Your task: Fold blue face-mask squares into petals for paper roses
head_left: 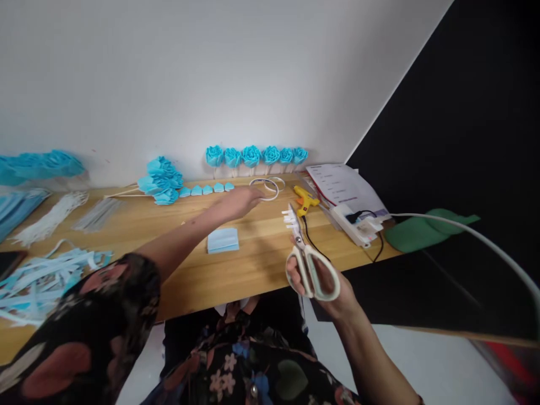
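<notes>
My left hand (243, 202) reaches across the table, its fingers closed at the near edge of a thin white ring (276, 192) that looks like a roll of tape. A second pale ring (282, 181) shows just behind it. In my right hand (341, 295) are scissors (307, 264) with cream handles, fingers through the loops and blades pointing away from me. Several short white strips (287, 219) show beside the blades; whether they touch them I cannot tell. A folded light-blue mask piece (223, 240) lies on the table between my arms.
Several blue paper-like roses (251, 156) stand along the wall. More roses (161, 181) lie left, beside small folded blue pieces (207, 190). A yellow glue gun (305, 201), power strip (353, 226) and printed sheet (348, 188) are right. Cut strips (50, 281) and thin wires (98, 215) lie left.
</notes>
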A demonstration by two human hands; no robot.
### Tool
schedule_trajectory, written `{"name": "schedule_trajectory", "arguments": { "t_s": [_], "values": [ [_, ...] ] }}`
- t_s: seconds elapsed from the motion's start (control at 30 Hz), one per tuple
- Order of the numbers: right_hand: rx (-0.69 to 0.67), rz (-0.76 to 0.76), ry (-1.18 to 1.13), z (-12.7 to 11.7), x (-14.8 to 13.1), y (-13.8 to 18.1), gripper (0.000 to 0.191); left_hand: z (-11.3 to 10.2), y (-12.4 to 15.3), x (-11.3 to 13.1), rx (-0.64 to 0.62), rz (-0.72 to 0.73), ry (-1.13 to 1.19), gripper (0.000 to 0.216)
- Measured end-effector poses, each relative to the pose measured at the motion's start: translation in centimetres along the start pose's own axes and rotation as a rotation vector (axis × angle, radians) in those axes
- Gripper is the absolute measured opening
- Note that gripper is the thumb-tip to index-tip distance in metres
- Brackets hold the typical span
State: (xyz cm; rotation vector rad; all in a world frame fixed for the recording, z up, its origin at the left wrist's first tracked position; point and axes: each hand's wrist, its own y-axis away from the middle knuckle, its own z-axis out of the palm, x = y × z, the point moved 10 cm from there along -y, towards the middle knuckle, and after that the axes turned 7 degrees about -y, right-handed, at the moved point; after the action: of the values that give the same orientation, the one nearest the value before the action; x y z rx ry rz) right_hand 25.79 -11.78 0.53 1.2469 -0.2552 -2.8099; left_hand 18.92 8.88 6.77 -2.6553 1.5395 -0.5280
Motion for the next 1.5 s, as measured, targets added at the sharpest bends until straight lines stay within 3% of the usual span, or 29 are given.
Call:
{"name": "schedule_trajectory", "arguments": {
  "t_s": [0.1,0.2,0.37,0.47,0.6,0.67,0.73,0.87,1.0,1.2,1.37,1.5],
  "values": [
    [0.090,-0.101,-0.072,-1.5,-1.7,1.1,0.042,3.0,-5.2,-0.3,-0.057,-0.061,-0.109,0.035],
    [0.174,-0.162,-0.127,-2.7,-2.9,2.2,0.039,4.7,-8.4,-0.6,-0.047,-0.064,-0.122,0.039],
    [0.183,-0.140,-0.202,-4.2,-2.4,3.1,0.048,4.3,-8.8,-2.2,0.000,-0.171,-0.160,0.053],
    [0.115,-0.137,-0.167,-3.5,-2.0,2.5,0.055,2.7,-6.1,-1.0,0.015,-0.164,-0.127,0.051],
    [-0.003,-0.086,-0.076,-0.4,-1.4,0.4,0.051,0.8,1.4,3.6,-0.016,-0.055,0.267,0.042],
    [-0.041,-0.027,0.007,1.2,-0.8,-0.9,0.054,1.1,6.3,6.2,-0.132,0.004,0.416,0.048],
    [-0.081,0.008,0.088,2.7,-0.2,-2.1,0.055,2.2,10.8,7.6,-0.236,-0.031,0.530,0.056],
    [-0.136,0.025,0.328,4.5,1.2,-4.1,0.049,4.4,16.2,7.0,-0.212,-0.219,0.721,0.046],
    [-0.079,-0.136,0.764,5.1,1.0,-4.7,0.037,6.5,18.7,5.1,-0.049,-0.489,0.903,0.043],
    [0.130,-0.494,1.293,6.0,-0.9,-3.1,0.035,8.7,20.9,6.9,0.139,-0.671,1.371,0.038],
    [0.012,-0.508,1.306,5.6,-0.1,-3.0,0.032,8.8,21.8,8.1,0.189,-0.610,1.437,0.041],
    [-0.087,-0.454,1.234,4.5,-1.2,-3.1,0.027,8.2,22.9,7.4,0.190,-0.603,1.404,0.042]
  ]
}}
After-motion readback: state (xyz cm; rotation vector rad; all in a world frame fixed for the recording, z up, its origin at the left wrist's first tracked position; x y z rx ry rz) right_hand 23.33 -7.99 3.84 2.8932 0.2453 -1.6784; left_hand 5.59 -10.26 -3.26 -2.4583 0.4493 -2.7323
